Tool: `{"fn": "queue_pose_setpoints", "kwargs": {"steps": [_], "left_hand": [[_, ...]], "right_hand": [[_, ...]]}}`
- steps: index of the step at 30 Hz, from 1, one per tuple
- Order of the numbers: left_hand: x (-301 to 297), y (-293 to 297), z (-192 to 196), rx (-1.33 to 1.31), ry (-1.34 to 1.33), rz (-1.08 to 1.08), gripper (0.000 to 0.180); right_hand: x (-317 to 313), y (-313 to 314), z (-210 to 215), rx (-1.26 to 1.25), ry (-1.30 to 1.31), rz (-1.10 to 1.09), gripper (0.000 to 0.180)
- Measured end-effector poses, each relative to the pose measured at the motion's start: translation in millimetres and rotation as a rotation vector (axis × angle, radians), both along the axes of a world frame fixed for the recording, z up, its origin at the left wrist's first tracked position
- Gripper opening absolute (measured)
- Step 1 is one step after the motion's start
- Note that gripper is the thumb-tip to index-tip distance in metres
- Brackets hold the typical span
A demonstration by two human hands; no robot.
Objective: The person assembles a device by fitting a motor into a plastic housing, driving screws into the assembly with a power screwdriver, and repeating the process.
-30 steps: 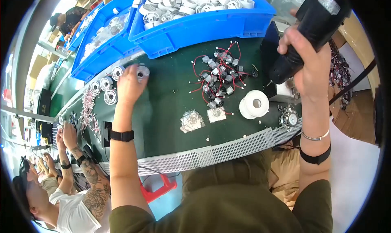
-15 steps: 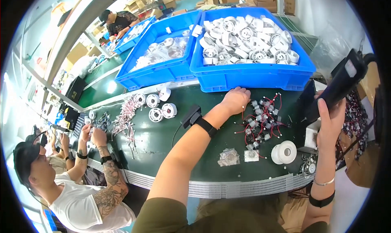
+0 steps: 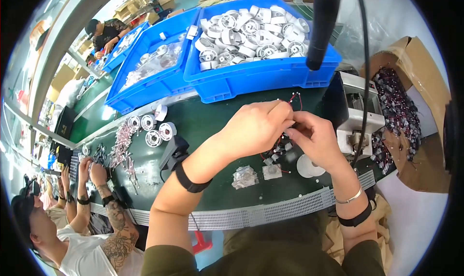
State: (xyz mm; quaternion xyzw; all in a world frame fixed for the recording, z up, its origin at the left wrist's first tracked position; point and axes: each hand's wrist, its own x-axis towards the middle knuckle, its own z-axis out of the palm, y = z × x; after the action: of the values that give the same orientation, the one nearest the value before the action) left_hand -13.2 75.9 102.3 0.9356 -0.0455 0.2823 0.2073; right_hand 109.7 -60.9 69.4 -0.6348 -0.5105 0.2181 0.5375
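Head view: bent fingers [image 3: 299,138] of the left hand [image 3: 261,124] and right hand [image 3: 316,140] nearly meet, tips drawn close; what they pinch is hidden, so I cannot tell. Small red-wired motors [image 3: 276,156] lie below on the green surface [image 3: 212,117], beside a white spool [image 3: 305,169]; beyond stands a blue bin [image 3: 270,80] of white round parts [image 3: 251,34].

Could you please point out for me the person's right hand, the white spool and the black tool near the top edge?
Right hand [image 3: 317,139]: head view, middle of the hand.
White spool [image 3: 308,168]: head view, its visible pale side.
Black tool [image 3: 323,29]: head view, middle of its dark body.
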Motion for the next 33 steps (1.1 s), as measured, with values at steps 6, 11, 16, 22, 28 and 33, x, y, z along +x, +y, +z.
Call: {"fn": "queue_pose_setpoints", "kwargs": {"steps": [6,11,16,22,28,33], "left_hand": [[16,105,33,-0.257,-0.244,0.624,0.019],[53,220,-11,0.565,0.529,0.776,0.029],[79,259,2,0.647,0.853,0.672,0.049],[36,138,27,0.257,-0.154,0.546,0.044],[16,-72,-70,0.002,-0.005,-0.158,0.052],[17,-94,-96,-0.001,0.039,-0.127,0.046]], "right_hand": [[11,-14,-9,0.018,0.240,-0.046,0.024],[5,-17,-8,0.076,0.295,-0.024,0.022],[21,-31,-2,0.088,0.276,-0.042,0.027],[36,-67,11,0.247,0.181,-0.123,0.027],[32,-97,4,0.182,0.246,-0.126,0.028],[28,-111,-4,0.167,0.222,-0.160,0.029]]}}
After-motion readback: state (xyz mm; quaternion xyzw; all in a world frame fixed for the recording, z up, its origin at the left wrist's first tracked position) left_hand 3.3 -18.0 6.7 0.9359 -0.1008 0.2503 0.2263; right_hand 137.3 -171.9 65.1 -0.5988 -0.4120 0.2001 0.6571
